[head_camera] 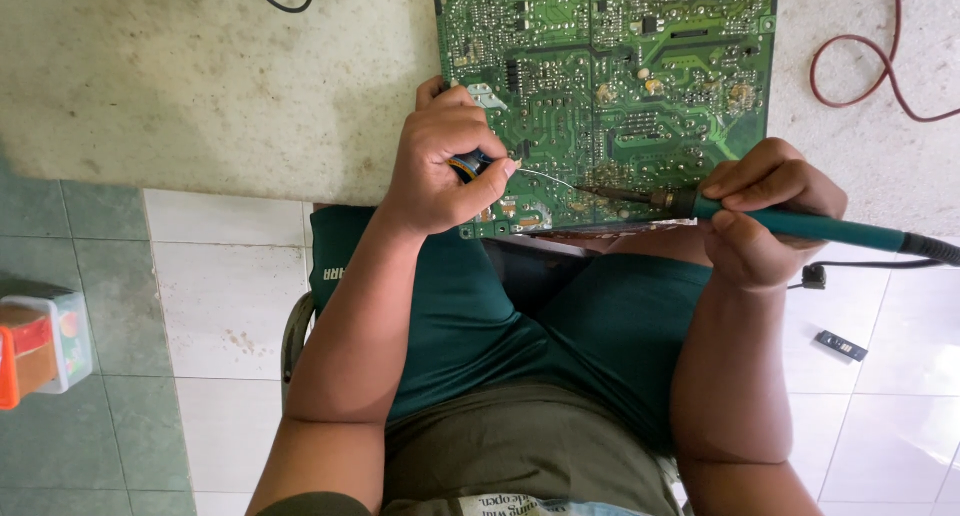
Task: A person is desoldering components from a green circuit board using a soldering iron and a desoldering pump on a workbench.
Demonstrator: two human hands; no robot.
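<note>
A pale, speckled stone tabletop is stretching across the upper part of the view, stained and worn in places. Below it, a floor of white and grey-green tiles is showing, with daylight falling evenly over it. A clear plastic box with an orange part is sitting at the left edge. A red cable and a black cable are lying on the tabletop, and a small dark object is resting on the tiles at right.

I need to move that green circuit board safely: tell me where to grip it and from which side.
Likely best by the bare far right edge of the circuit board, coming from the right. It lies flat on the table, while the left hand and the soldering iron in the right hand crowd its near edge.
</note>
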